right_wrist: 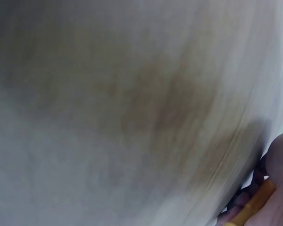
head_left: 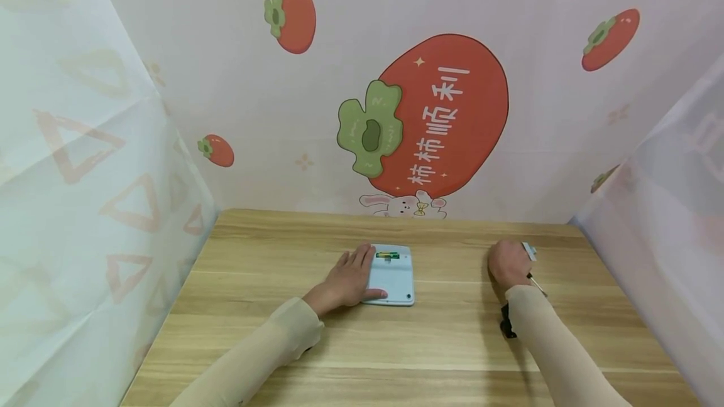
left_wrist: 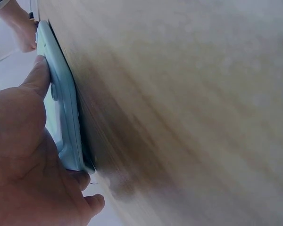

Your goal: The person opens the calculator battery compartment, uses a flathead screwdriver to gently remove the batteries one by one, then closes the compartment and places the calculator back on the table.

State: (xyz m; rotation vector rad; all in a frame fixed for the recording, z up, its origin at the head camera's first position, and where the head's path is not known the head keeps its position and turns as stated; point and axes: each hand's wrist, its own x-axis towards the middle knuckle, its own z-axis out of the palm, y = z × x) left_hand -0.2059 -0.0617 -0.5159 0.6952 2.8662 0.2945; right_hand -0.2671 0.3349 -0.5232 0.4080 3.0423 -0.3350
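Note:
A flat, pale blue device [head_left: 398, 281] lies on the wooden table with its back up. Near its far end is a small battery compartment with a green-and-gold battery [head_left: 388, 255] in it. My left hand [head_left: 347, 278] rests on the device's left side, thumb across the near part and fingers stretched toward the far end. To the right, my right hand [head_left: 509, 262] grips a screwdriver by its orange handle [right_wrist: 257, 202]; the screwdriver's thin metal shaft [head_left: 539, 285] sticks out toward me. A small pale blue piece, perhaps the battery cover [head_left: 529, 251], shows beside that hand.
The wooden table [head_left: 447, 338] meets a printed backdrop [head_left: 537, 130] with persimmons at its far edge. Fabric walls [head_left: 73, 218] stand on both sides. A black wrist mount [head_left: 507, 322] hangs under the right sleeve.

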